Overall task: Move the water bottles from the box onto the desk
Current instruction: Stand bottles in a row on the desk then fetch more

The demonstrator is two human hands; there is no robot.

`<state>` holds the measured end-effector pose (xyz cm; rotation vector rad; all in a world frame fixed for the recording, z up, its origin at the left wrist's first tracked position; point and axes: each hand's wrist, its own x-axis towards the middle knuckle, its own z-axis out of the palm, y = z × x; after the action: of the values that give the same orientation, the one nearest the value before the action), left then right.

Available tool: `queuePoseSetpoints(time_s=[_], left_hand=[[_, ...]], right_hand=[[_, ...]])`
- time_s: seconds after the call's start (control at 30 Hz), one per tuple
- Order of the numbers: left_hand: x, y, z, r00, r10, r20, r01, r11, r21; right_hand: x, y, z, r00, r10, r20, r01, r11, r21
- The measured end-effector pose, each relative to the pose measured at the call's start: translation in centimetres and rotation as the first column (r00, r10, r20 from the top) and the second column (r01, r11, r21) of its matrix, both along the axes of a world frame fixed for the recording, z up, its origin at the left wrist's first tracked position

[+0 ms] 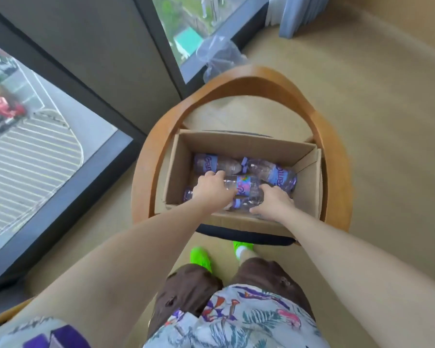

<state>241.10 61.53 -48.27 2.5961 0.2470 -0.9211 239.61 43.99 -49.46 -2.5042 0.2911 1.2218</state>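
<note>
1. A cardboard box (pixel 241 172) is seen on a wooden armchair (pixel 236 79) standing on beige floor (pixel 387 121) beside tall windows (pixel 35 121).
2. Water bottles (pixel 216 164) lie inside the box.
3. One bottle (pixel 241 187) is held by the left hand (pixel 209 189); the right hand (pixel 271 202) is curled round a bottle too.

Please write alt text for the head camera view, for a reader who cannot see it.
Both of a person's hands reach into an open cardboard box of water bottles; the left hand and right hand grip the top bottle. The box sits on a wooden chair beside a window.
</note>
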Motion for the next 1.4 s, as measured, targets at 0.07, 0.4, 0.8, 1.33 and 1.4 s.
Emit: queuePoseSetpoints(time_s=[0.07, 0.4, 0.8, 1.33, 1.4], left_hand=[[0.3, 0.4, -1.9, 0.998, -0.006, -0.061, 0.008, 1.000, 0.028], [2.5, 2.1, -10.9, 0.963, -0.130, -0.237, 0.172, 0.971, 0.166], [2.4, 4.2, -16.9, 0.926, -0.191, -0.325, 0.276, 0.931, 0.240], [3.8, 4.1, -14.7, 0.827, -0.469, -0.310, 0.541, 0.813, 0.214], [3.8, 3.9, -14.1, 0.812, -0.469, -0.348, 0.559, 0.796, 0.232]], right_hand=[[0.3, -0.1, -2.0, 0.999, -0.004, -0.047, 0.004, 1.000, 0.006], [1.0, -0.6, -11.0, 0.988, 0.090, -0.125, -0.104, 0.989, -0.106], [1.5, -0.3, -16.7, 0.954, 0.238, -0.181, -0.279, 0.925, -0.257], [1.6, -1.5, -16.3, 0.957, 0.274, -0.092, -0.287, 0.943, -0.169], [1.6, -1.6, -15.8, 0.960, 0.270, -0.072, -0.278, 0.948, -0.157]])
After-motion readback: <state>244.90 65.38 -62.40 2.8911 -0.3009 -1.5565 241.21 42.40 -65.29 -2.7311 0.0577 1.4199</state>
